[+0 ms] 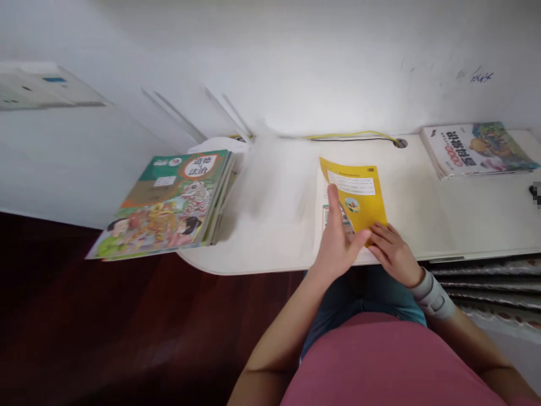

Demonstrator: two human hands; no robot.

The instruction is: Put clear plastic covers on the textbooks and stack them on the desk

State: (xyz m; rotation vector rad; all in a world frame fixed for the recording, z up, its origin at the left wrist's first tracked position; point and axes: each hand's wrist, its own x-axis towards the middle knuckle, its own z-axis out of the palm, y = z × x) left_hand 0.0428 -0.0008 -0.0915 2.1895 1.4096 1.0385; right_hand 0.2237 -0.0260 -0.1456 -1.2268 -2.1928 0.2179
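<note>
A yellow booklet (372, 192) with a white label strip and a round picture lies at a slant on the white desk. Its left side is lifted, and a white printed page (322, 217) shows beneath. My left hand (338, 245) is at the booklet's left side, fingers stretched upward together and thumb spread apart, the thumb tip near the lower edge of the cover. My right hand (393, 254), with a grey band on its wrist, has its fingers bent over the lower right corner, holding it. The underside of that grip is hidden.
A pile of books (169, 203) with a green and orange cover overhangs the left end of the desk (262, 248). Another stack of books (477, 149) lies at the right. Behind run a yellow cable (355, 134) and a cable hole (400, 143). A blurred white device with antennas (274, 169) stands left of centre.
</note>
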